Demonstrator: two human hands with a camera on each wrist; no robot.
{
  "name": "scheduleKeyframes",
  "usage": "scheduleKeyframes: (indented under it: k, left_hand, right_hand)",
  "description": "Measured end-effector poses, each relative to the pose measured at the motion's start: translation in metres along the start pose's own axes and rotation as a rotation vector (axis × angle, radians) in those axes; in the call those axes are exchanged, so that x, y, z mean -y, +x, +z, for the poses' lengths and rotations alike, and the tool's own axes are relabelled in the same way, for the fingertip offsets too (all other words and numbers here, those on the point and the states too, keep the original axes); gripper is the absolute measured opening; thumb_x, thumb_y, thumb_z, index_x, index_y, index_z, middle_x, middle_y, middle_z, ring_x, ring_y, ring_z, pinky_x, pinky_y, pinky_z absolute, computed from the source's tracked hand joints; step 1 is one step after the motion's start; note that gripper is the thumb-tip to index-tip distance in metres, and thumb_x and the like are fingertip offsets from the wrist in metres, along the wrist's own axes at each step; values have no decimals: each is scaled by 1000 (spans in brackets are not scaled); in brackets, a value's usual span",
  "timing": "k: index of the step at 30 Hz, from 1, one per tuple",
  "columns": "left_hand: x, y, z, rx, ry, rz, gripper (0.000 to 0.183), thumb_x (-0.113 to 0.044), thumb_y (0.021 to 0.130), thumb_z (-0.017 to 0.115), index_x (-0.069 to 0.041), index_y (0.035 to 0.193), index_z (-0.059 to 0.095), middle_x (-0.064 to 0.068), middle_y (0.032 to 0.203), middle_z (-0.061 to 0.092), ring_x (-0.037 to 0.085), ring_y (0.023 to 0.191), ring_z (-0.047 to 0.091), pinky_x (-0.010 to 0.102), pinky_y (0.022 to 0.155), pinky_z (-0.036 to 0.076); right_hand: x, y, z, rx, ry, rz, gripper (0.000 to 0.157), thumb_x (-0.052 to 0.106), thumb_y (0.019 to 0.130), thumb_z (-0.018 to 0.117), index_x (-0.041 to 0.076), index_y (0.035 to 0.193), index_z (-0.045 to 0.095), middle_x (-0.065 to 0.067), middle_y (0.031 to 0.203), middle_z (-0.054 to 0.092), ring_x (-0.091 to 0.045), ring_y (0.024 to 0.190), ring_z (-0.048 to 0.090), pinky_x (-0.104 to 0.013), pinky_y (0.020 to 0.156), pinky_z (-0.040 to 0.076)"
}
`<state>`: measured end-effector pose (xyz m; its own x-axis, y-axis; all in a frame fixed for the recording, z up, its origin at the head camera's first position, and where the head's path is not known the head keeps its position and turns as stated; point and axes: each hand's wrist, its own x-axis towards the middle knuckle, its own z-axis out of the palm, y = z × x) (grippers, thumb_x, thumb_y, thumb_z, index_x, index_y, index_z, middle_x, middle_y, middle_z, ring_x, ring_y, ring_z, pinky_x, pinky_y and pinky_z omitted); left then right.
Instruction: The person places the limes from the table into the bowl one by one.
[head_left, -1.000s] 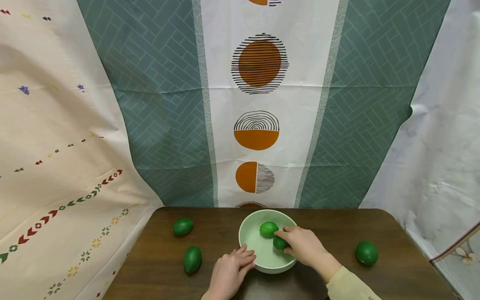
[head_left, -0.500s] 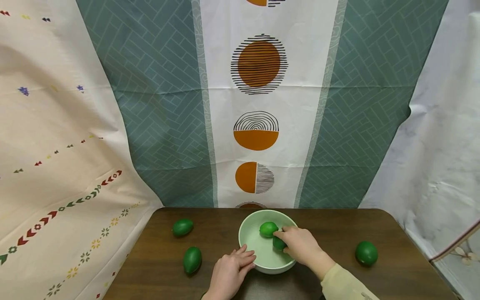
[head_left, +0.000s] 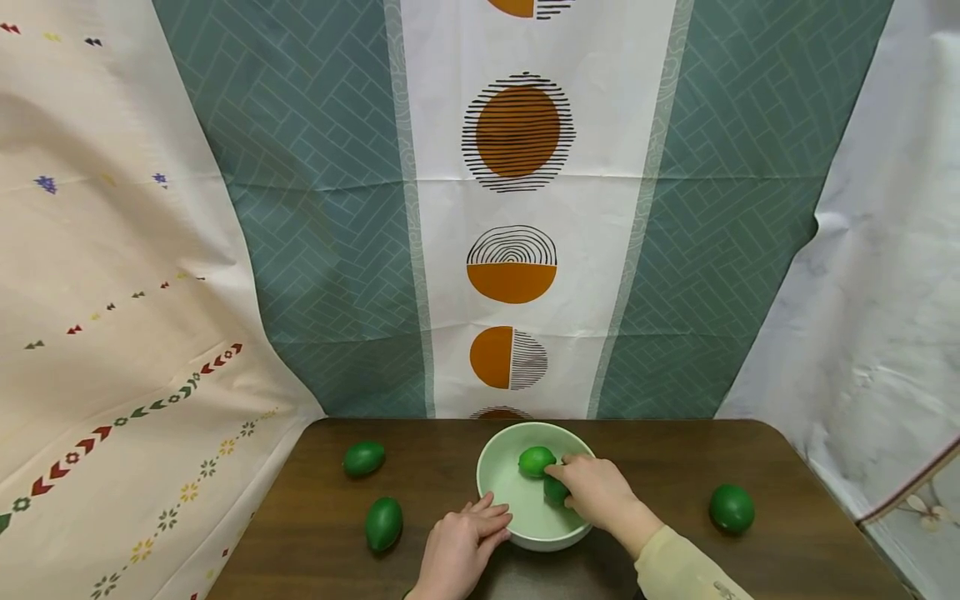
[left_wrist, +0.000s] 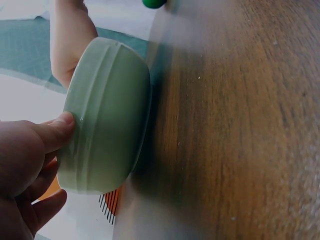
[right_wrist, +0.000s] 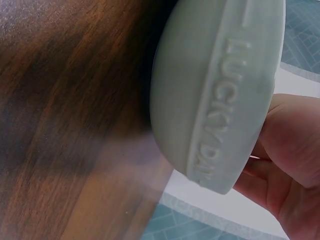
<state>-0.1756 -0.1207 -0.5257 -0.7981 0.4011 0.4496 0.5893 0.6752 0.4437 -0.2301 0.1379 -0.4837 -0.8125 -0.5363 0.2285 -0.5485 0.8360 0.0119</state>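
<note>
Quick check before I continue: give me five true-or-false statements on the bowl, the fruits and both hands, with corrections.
1. The left hand touches the bowl. True.
2. Only one fruit is in the bowl. False: besides the darker fruit, a lighter fruit is in it.
3. The right hand holds the darker fruit. True.
4. No fruit lies right of the bowl. False: a right-side fruit does.
5. The bowl stands upright on the table. True.

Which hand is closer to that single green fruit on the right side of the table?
The right hand: it reaches into the bowl, with the single green fruit off to its right. The left hand is farther, at the bowl's left rim.
</note>
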Motion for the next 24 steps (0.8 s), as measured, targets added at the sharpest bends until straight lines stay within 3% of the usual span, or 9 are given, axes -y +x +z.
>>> scheduleKeyframes:
  k: [24]
  left_hand:
    - [-3, 1, -1, -1, 27, 4, 23, -23, 95, 83, -17, 117, 86, -9, 122, 78, 22, 126, 70, 52, 100, 59]
  right_hand:
    - [-1, 3, 3, 30, -18, 14, 50, 13, 72, 99, 13, 118, 80, -6, 100, 72, -28, 91, 73, -47, 69, 62]
